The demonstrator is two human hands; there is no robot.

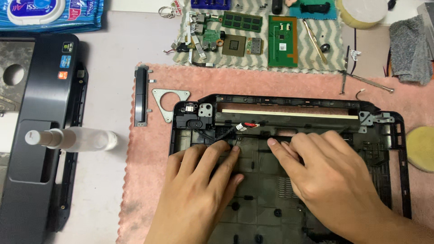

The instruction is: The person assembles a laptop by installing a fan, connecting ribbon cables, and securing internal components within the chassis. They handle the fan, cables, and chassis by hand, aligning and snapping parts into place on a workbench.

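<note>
A black laptop bottom case (389,149) lies open on a pink cloth (144,180). My left hand (199,185) rests inside it at the left, fingertips pressing on a black cable near the case's upper wall. My right hand (330,176) lies flat to the right, its index fingertip on the same inner ledge. A thin cable with a red and white connector (246,127) runs just above both hands. A small black speaker (192,118) sits in the case's top left corner. Neither hand grips anything.
A laptop palmrest cover (40,135) with a white spray bottle (72,139) on it lies at the left. Green circuit boards (282,40), a metal bracket (169,100), a black strip (141,96), screwdrivers (366,82), a grey cloth (409,47) and yellow pads (420,147) surround the case.
</note>
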